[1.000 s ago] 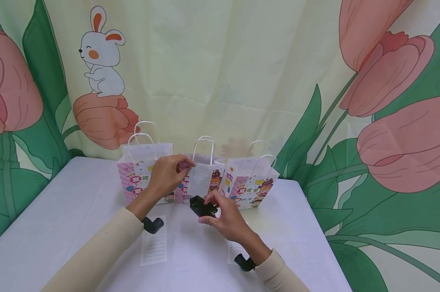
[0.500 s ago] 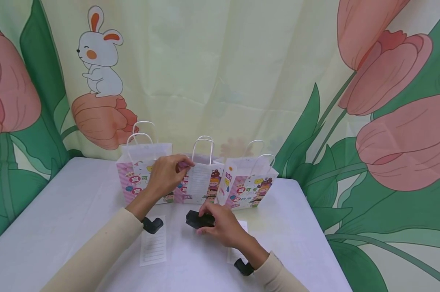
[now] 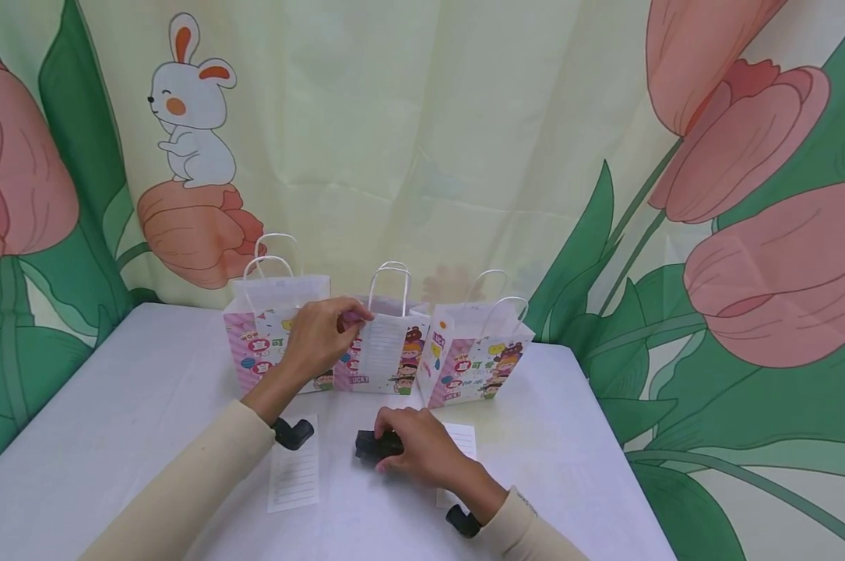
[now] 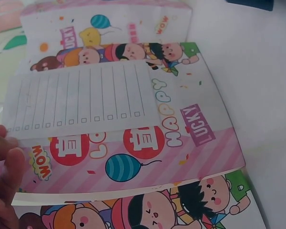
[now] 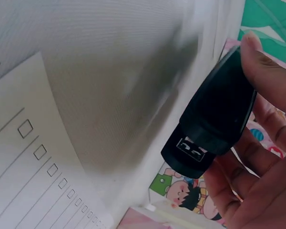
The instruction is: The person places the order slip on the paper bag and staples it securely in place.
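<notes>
Against the front of the middle paper gift bag [image 3: 355,379], a lined checklist slip [image 3: 382,351] lies flat near the top rim. My left hand [image 3: 324,331] pinches the bag's upper left edge at the slip's corner; the left wrist view shows the fingertips [image 4: 14,160] there and the slip's row of small boxes [image 4: 86,100]. My right hand [image 3: 425,448] grips a small black stapler [image 3: 376,446] low over the table, in front of the bags. In the right wrist view, thumb and fingers hold the stapler's body [image 5: 219,100] from the side.
A left bag [image 3: 254,335] and a right bag [image 3: 478,366], both with white twisted handles, flank the middle one. Two more lined slips lie on the white tablecloth [image 3: 149,436]: a left slip [image 3: 294,479] and a right slip [image 3: 462,439], partly under my right forearm. A printed curtain [image 3: 429,156] hangs behind.
My right hand has come down and back from the middle bag with the stapler, closer to the table. The left hand has kept its hold at the bag's edge.
</notes>
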### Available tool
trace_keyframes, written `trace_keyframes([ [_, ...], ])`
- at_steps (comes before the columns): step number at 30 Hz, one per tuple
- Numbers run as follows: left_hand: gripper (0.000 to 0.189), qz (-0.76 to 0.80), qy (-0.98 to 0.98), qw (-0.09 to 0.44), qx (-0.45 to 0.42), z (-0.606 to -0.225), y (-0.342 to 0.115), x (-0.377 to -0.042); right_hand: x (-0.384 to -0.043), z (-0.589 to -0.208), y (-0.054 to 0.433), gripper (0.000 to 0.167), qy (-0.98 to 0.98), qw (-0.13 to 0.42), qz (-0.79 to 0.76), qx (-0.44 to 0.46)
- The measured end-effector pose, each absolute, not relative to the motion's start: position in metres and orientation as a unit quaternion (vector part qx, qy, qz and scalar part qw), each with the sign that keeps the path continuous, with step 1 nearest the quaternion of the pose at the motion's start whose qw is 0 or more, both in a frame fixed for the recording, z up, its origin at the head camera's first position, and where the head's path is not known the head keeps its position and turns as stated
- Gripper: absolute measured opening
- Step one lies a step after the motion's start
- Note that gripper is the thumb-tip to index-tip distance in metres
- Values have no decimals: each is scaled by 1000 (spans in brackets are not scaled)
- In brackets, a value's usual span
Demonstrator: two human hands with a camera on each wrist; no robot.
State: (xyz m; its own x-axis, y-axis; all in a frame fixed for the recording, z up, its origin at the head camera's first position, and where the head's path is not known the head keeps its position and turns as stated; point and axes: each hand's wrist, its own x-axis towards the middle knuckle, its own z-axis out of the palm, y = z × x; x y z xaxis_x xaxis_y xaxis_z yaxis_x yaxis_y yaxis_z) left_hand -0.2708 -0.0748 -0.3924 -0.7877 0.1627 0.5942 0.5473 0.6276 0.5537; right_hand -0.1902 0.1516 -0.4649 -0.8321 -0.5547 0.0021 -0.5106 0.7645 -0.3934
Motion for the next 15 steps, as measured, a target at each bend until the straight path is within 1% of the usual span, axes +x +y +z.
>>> trace_keyframes([
  [10, 10, -386, -864, 251, -203, -392, -74, -270, -189, -472, 149, 43, 942, 90, -167, -278],
  [15, 10, -385, -865, 252, -203, -392, -74, -269, -188, -473, 148, 44, 942, 90, -157, -282],
])
